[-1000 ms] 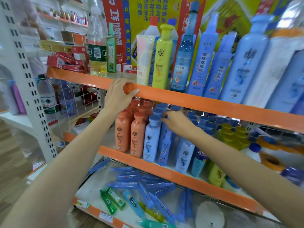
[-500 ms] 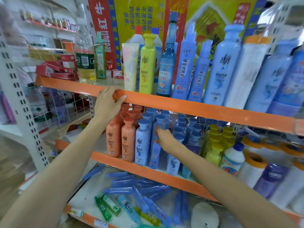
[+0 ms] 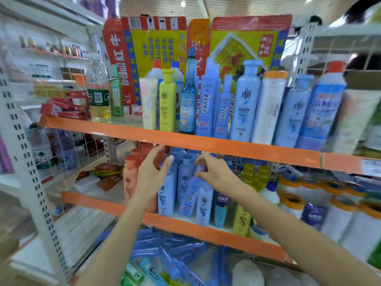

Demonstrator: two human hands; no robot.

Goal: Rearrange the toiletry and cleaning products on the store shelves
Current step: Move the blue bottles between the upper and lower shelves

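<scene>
On the middle shelf point(image 3: 206, 228) stand orange bottles point(image 3: 129, 182), pale blue bottles point(image 3: 184, 182) and yellow bottles point(image 3: 250, 176). My right hand point(image 3: 216, 172) grips the cap end of a slim blue spray bottle point(image 3: 190, 195), which leans tilted among the blue bottles. My left hand point(image 3: 150, 176) hovers in front of the orange and blue bottles with fingers spread, holding nothing. The top shelf point(image 3: 226, 145) carries tall blue bottles point(image 3: 245, 104), a yellow bottle point(image 3: 167, 102) and a white tube point(image 3: 148, 104).
Several blue tubes point(image 3: 165, 250) lie loose on the bottom shelf. White rolls with orange rims point(image 3: 292, 203) fill the middle shelf's right side. A wire divider point(image 3: 82, 149) and a perforated upright point(image 3: 31, 172) stand at the left. An oil bottle point(image 3: 99, 93) is at top left.
My left hand has let go of the top shelf's orange edge and dropped in front of the bottles. My right hand has taken the slim blue bottle by its top and tilted it.
</scene>
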